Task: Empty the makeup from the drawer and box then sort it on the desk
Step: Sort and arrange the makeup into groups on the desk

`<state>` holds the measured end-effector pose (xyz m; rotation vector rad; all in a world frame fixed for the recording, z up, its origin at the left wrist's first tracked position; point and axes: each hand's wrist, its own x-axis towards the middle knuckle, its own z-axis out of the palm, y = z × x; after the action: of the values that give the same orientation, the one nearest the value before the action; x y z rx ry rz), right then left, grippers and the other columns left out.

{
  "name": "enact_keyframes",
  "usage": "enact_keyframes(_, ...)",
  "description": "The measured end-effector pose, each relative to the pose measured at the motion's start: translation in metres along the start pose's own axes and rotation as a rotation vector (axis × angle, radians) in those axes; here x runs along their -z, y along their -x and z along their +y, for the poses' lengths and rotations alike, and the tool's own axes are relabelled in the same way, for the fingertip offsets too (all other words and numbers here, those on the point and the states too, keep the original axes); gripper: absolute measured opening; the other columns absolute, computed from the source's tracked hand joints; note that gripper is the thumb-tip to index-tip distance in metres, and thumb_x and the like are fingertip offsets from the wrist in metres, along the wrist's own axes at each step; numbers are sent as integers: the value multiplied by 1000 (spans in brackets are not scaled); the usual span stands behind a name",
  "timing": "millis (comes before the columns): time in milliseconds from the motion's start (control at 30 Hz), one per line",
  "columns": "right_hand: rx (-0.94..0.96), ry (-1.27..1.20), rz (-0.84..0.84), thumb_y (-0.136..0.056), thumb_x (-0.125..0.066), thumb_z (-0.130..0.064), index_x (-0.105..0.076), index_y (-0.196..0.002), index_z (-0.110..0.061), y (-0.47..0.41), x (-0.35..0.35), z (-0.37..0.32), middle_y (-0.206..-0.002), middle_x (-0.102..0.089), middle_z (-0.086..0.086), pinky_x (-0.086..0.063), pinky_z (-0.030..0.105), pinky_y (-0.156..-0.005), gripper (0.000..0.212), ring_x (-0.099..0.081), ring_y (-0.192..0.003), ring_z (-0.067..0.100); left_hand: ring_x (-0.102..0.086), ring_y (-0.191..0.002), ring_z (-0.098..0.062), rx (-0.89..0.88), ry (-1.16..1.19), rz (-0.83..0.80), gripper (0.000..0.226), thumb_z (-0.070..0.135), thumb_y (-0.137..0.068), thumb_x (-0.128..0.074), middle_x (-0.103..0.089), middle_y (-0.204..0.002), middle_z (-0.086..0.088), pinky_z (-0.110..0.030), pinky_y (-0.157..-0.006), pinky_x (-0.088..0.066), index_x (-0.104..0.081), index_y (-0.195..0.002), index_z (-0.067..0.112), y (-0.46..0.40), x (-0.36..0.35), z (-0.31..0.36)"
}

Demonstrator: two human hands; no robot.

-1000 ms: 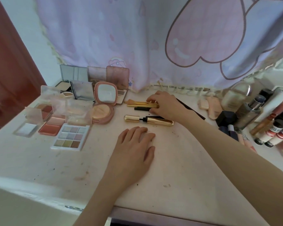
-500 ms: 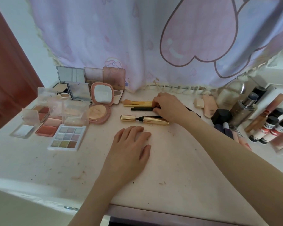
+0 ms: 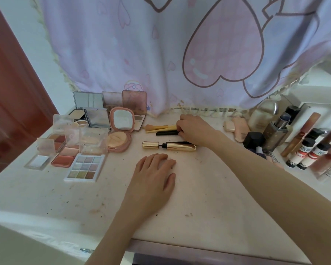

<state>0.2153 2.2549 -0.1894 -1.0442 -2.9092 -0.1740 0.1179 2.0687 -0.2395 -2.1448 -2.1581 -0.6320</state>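
Note:
On the white desk my right hand lies at the back, its curled fingers on the ends of two wooden-handled brushes and a black pencil. Just in front of them a gold mascara tube lies sideways, its cap pulled partly off. My left hand rests flat on the desk, fingers straight, a little in front of the mascara. Open eyeshadow and blush palettes and a pink mirror compact are grouped at the left.
Bottles, tubes and a black jar crowd the right side, with two red-labelled bottles near the edge. A lilac heart-print curtain hangs behind the desk. A brown door stands at the left. The desk's front edge is near me.
My right hand has stayed at the brushes and pencil, shifting slightly along them. The left hand has not moved on the desk. The camera has tilted a little.

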Motion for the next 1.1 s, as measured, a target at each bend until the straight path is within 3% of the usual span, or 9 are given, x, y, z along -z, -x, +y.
enact_keyframes(100,-24,-51,26,-95,-42,-19,-55,-109,-8,3,8,1,-111,-52,9,-40,34,-84,22,-48,-103,25,-37,-126,-13,-18,9,-12,53,44,-85,-21,-46,-132,5,-27,-106,-19,-50,-126,26,0,1,0)
enact_keyframes(167,-81,-198,82,-94,-43,-17,-54,-104,-8,13,20,-1,-104,-55,8,-43,33,-81,17,-51,-94,23,-42,-123,-17,-15,38,22,45,39,-88,-31,-49,-129,1,-28,-104,-24,-52,-124,22,1,3,1)
enact_keyframes(267,-152,-466,163,-93,-45,-14,-47,-93,-13,46,36,-12,-83,-55,1,-42,28,-66,2,-49,-71,17,-42,-123,-19,33,104,204,40,21,-89,-50,-45,-132,-4,-29,-103,-34,-44,-128,16,4,9,3)
enact_keyframes(367,-124,-523,108,-92,-46,-17,-44,-92,-20,90,32,-28,-76,-52,-5,-40,24,-60,4,-47,-63,10,-33,-129,-17,27,151,341,51,14,-89,-53,-36,-139,-5,-26,-107,-28,-33,-136,18,8,16,5)
enact_keyframes(433,-110,-526,8,-94,-47,-23,-44,-96,-26,115,23,-38,-81,-52,-10,-39,18,-62,5,-49,-67,4,-39,-123,-15,-7,194,330,48,15,-87,-56,-41,-134,-5,-25,-104,-31,-39,-133,17,11,15,3)
enact_keyframes(500,-115,-539,-42,-95,-47,-27,-49,-104,-26,131,16,-43,-92,-56,-9,-44,18,-70,10,-53,-77,6,-49,-105,-7,-9,245,262,35,20,-88,-53,-51,-120,1,-21,-93,-41,-50,-124,19,12,14,2)
enact_keyframes(600,-74,-484,25,-96,-44,-35,-54,-114,-25,141,8,-46,-105,-59,-7,-46,22,-79,23,-55,-88,9,-48,-85,0,-50,259,164,24,35,-91,-50,-53,-96,13,-7,-81,-38,-61,-105,19,12,12,2)
enact_keyframes(800,31,-439,129,-99,-36,-33,-55,-122,-21,141,-3,-49,-108,-57,-4,-45,28,-77,31,-54,-91,13,-46,-81,-1,-64,263,154,39,42,-87,-36,-52,-85,13,0,-79,-32,-64,-95,16,12,12,3)
enact_keyframes(1100,54,-423,219,-99,-38,-36,-60,-116,-22,140,-13,-51,-89,-63,0,-47,35,-60,31,-58,-71,21,-42,-77,2,-52,251,172,37,38,-88,-36,-49,-83,14,3,-78,-30,-64,-91,14,10,11,5)
